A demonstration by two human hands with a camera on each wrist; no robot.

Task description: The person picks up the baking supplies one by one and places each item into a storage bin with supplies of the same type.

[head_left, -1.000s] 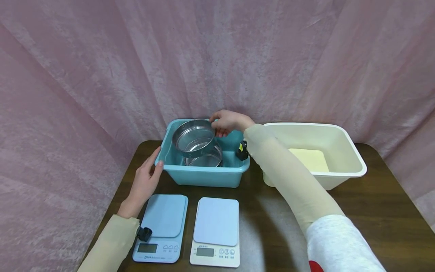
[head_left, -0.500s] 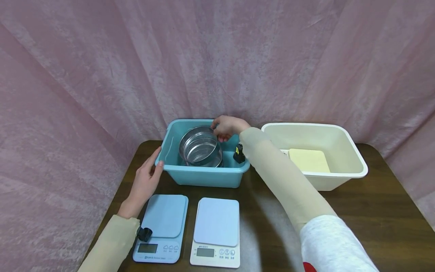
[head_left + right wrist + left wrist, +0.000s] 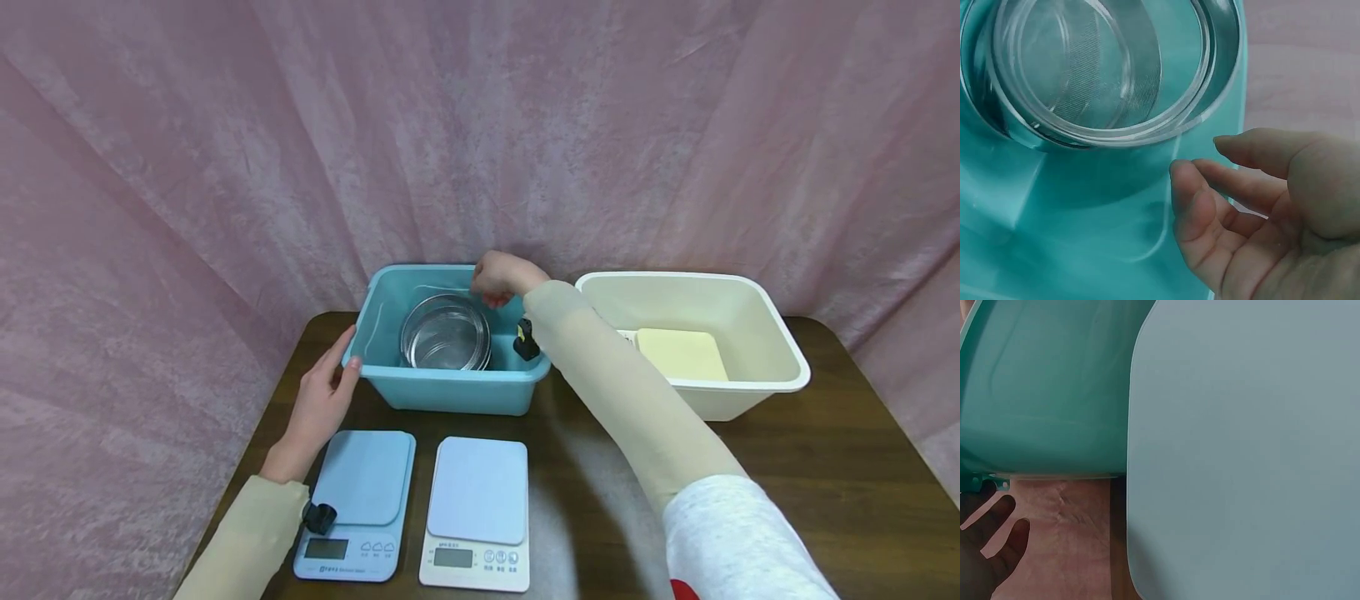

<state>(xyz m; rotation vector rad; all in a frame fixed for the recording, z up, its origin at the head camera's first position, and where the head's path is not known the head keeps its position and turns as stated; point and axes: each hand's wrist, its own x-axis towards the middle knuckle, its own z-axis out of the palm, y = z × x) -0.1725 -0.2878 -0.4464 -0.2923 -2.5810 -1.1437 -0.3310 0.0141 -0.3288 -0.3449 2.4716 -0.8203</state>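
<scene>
Inside a blue plastic basin (image 3: 450, 393) sits a round metal sieve (image 3: 447, 335) with a mesh bottom, stacked on another round metal rim that shows beneath it in the right wrist view. My right hand (image 3: 507, 277) hovers over the basin's back right part. In the right wrist view its thumb and loosely bent fingers (image 3: 1194, 215) are apart, with nothing between them, a short way from the sieve rim (image 3: 1129, 131). At the basin's left front corner, my left hand (image 3: 318, 408) touches the rim with fairly straight fingers.
A light blue kitchen scale (image 3: 363, 479) and a white one (image 3: 480, 492) lie side by side in front of the basin. To the right stands a cream basin (image 3: 750, 333) with a pale yellow flat object (image 3: 681, 354) inside. Behind the table hangs a pink curtain (image 3: 480, 125).
The right hand lowered the tilted sieve onto the other one in the blue basin and let go of it; the hand has lifted slightly away. The left hand has stayed at the rim.
</scene>
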